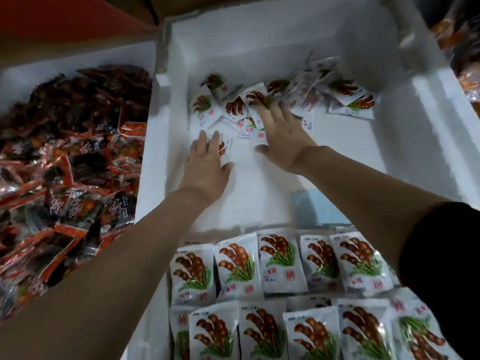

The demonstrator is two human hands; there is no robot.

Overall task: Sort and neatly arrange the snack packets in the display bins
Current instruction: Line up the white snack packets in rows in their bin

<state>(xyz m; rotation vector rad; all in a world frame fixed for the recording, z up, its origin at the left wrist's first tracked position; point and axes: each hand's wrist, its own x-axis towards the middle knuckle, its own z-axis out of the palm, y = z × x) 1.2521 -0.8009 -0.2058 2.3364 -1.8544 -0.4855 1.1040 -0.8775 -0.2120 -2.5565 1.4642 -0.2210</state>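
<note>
So the setup makes sense once you look at the white foam bin (259,29): the near end already has tidy overlapping rows of white packets (280,268), all face up with the print the same way, and the far end has a loose heap of the same packets (233,107) lying every which way. That's the stuff left to sort, I'd guess. Both arms reach across the bare middle of the bin to get at it. The right hand (283,136) is spread wide, fingers flat on top of the heap, looks like it's set to rake packets back toward the rows, not pinching anything. The left hand (207,162) is also flat and open, fingertips resting on one stray packet (225,148) just beside the heap, probably to slide it along. The bin on the left holds a jumble of red and black packets (65,165), a different kind, so keeping them apart is the point.
</note>
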